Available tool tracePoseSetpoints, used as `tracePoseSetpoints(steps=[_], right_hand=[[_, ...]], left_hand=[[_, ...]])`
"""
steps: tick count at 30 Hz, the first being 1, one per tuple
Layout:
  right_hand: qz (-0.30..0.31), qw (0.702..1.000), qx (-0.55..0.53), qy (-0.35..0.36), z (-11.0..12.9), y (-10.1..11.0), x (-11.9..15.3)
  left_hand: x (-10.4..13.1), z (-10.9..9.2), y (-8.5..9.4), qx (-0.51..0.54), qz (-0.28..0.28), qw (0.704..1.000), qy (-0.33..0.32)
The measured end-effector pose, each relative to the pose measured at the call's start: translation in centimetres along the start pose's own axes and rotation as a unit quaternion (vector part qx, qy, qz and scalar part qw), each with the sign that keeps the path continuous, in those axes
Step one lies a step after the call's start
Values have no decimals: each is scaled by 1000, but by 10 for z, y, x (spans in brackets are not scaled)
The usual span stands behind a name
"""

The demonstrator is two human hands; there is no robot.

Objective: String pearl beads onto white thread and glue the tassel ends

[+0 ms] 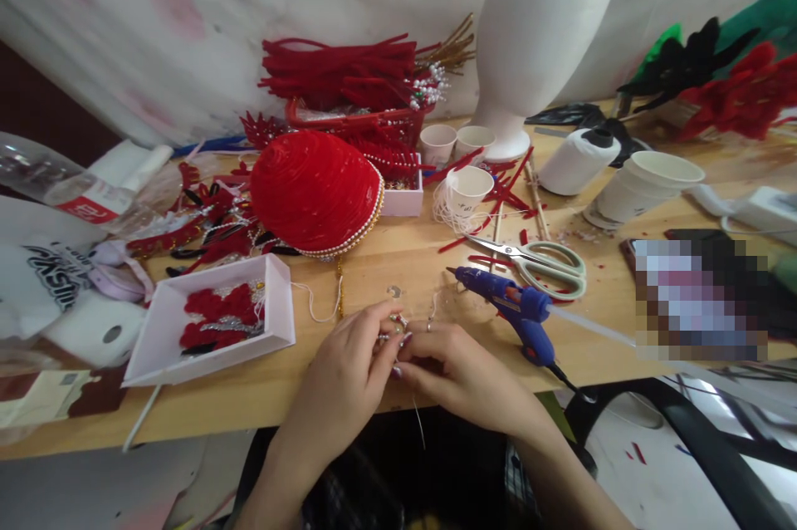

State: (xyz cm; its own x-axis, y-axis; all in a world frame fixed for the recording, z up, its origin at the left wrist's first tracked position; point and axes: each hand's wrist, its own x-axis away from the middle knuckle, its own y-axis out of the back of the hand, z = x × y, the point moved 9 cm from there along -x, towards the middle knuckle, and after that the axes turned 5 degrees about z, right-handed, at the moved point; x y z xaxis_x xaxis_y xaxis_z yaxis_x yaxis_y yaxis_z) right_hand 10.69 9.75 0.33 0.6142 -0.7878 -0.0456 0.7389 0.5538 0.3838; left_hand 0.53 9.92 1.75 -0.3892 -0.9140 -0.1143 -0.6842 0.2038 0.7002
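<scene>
Near the table's front edge my two hands meet, fingertips together. My left hand [352, 355] pinches a small beaded piece [397, 321] with pearl-like beads. My right hand [452, 362] is closed at the same piece, thumb and forefinger together, and a thin white thread [419, 422] hangs below the fingers. What lies between the fingertips is largely hidden. A blue glue gun [514, 306] lies just right of my right hand, with green-handled scissors [541, 262] behind it. Beyond my left hand sits a red domed cap [316, 191] trimmed with pearls.
A white box [280, 306] with red flowers stands at the left. White foam head [541, 31], paper cups [470, 188], thread spool [576, 163] and a red basket [349, 121] of red stems stand at the back. A phone [697, 297] lies right.
</scene>
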Motion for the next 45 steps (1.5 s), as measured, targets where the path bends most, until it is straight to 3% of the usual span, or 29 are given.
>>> tracePoseSetpoints(steps=[3,5,7,13,21,29,35,40,45], right_hand=[[-20,999,-39,-11,-4,2,1],[-28,997,-68,-15,-7,2,2],[-36,994,-99,-20,-9,3,4],[-73,978,-195,-32,-14,8,4],[-99,958,-256,-81,-30,9,7],[-142,904,-387,-113,-46,5,9],[-122,877,-446,-128,-54,-1,12],[-94,875,-454,-137,-53,-5,11],[-70,882,-451,-116,-47,-7,9]], left_hand=[[-2,1,15,86,-49,995,16],[2,-3,30,70,-107,992,2],[7,-8,36,25,-125,992,-19],[14,-3,12,13,-22,999,-21],[14,-6,15,15,-54,998,-27],[32,-28,8,57,-38,995,-69],[25,4,-2,205,-41,976,51],[23,32,-21,324,-9,926,192],[21,33,-36,445,28,866,225]])
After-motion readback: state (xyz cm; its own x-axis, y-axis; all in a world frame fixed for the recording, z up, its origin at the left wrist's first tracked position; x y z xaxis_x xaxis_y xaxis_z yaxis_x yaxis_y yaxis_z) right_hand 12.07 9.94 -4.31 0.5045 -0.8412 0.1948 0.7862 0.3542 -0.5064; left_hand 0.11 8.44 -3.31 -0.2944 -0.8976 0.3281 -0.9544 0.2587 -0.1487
